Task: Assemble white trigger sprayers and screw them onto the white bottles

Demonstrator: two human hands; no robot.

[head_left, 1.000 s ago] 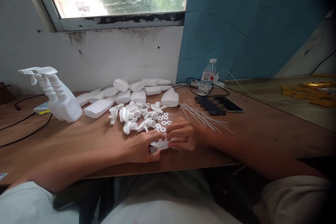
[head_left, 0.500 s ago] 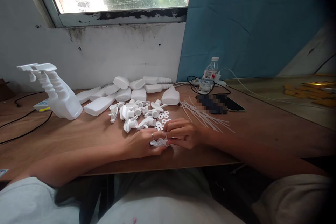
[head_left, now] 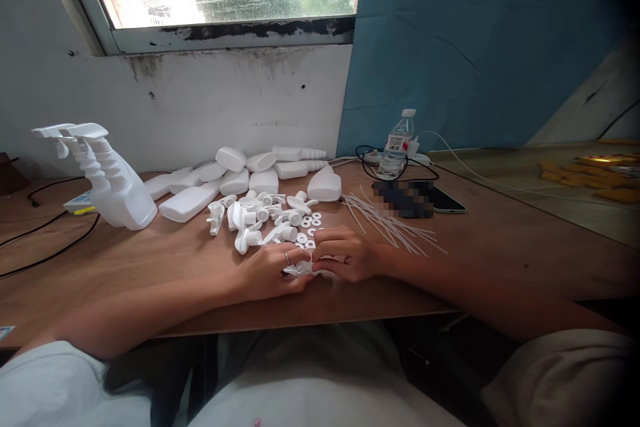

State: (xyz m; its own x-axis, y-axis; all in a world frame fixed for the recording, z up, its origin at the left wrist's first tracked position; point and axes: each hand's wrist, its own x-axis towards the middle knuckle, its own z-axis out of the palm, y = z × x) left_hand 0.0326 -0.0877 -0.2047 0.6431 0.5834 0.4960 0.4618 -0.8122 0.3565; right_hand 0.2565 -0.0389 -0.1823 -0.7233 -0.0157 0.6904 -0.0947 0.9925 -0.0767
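Near the table's front edge my left hand [head_left: 273, 272] is closed around a white trigger spray head [head_left: 299, 269], partly hidden by the fingers. My right hand [head_left: 347, 253] meets it from the right, fingers pinched at the spray head's right end; what sits between those fingertips is hidden. Just beyond both hands lie several white ring washers [head_left: 302, 238]. A heap of white trigger spray heads [head_left: 247, 217] spreads behind my left hand. To the right of the washers thin white dip tubes [head_left: 387, 220] lie in a loose bundle.
White bottles [head_left: 190, 200] lie piled behind the heap, near the wall. Two spray bottles [head_left: 123, 190] with heads on stand at the left, beside black cables [head_left: 55, 255]. At the back right are a water bottle [head_left: 399, 143], a phone [head_left: 447, 199] and a white cable [head_left: 465, 163].
Both hands have shifted very slightly left with the spray head between them. The right fingers remain pinched at its end, and the parts on the table lie as before.
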